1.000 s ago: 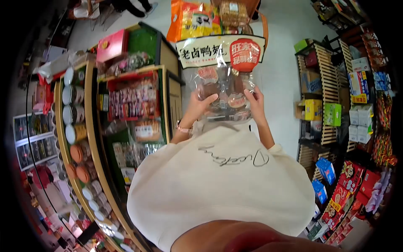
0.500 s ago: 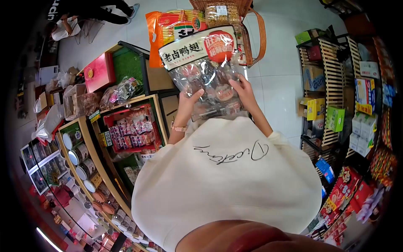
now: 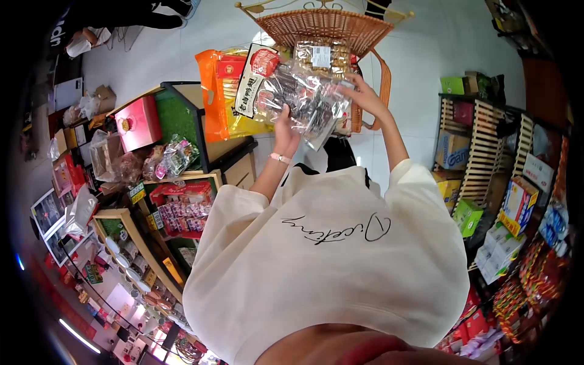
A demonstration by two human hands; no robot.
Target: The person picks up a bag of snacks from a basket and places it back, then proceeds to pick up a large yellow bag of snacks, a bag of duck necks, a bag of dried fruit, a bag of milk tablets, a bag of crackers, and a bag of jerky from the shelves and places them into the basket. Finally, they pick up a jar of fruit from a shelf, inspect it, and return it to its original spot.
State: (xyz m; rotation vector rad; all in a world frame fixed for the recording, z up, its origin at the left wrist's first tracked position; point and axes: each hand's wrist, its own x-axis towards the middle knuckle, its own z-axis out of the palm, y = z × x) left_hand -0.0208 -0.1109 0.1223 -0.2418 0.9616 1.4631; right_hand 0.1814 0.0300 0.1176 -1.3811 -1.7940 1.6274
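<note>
My left hand (image 3: 286,131), with a pink band at the wrist, grips the lower edge of a clear plastic food package (image 3: 292,97) with a white and red label. The package is turned sideways, its label to the left. My right hand (image 3: 364,97) holds the package's right side, fingers closed on the plastic. Behind it are an orange and yellow bag (image 3: 214,106) and a clear pack of brown snacks (image 3: 322,55) with a white sticker. A brown woven basket (image 3: 382,79) with a looped handle shows at the right of these.
A wicker rack (image 3: 322,27) with gold metal trim stands ahead. Wooden display cases (image 3: 140,249) with goods line the left, a pink box (image 3: 137,123) on top. Slatted shelves (image 3: 480,146) with boxes stand at the right. A person (image 3: 91,39) is at the upper left.
The package has turned so that its label points left instead of away. My right hand has moved up and outward along it. More of the wicker rack has come into view.
</note>
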